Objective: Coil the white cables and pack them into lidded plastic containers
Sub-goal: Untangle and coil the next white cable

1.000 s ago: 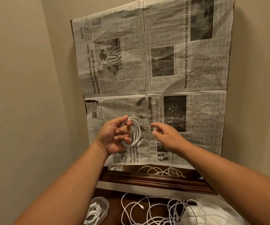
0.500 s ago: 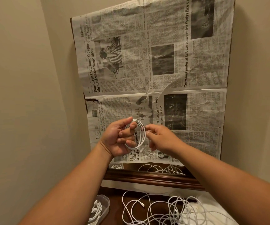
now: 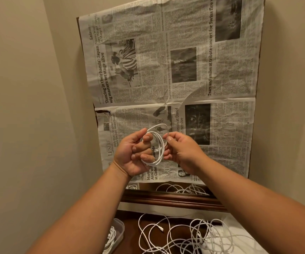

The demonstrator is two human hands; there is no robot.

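Observation:
A coiled white cable (image 3: 159, 143) is held up in front of the newspaper. My left hand (image 3: 133, 153) grips the coil's left side, its fingers curled through the loops. My right hand (image 3: 181, 153) pinches the coil's right side between thumb and fingers. Below, a tangle of loose white cables (image 3: 184, 235) lies on the dark wooden surface. A clear plastic container (image 3: 117, 233) at the lower left holds a coiled cable and has no lid on it.
A newspaper sheet (image 3: 184, 61) covers a mirror on the wall ahead; the mirror's wooden frame (image 3: 166, 199) runs below it. Beige walls close in at left and right. Something white (image 3: 239, 242) lies under the cables at the lower right.
My right hand moved left from apart to pinch the coil's right side. Both hands with the coil rose slightly and a further loop now stands above the coil.

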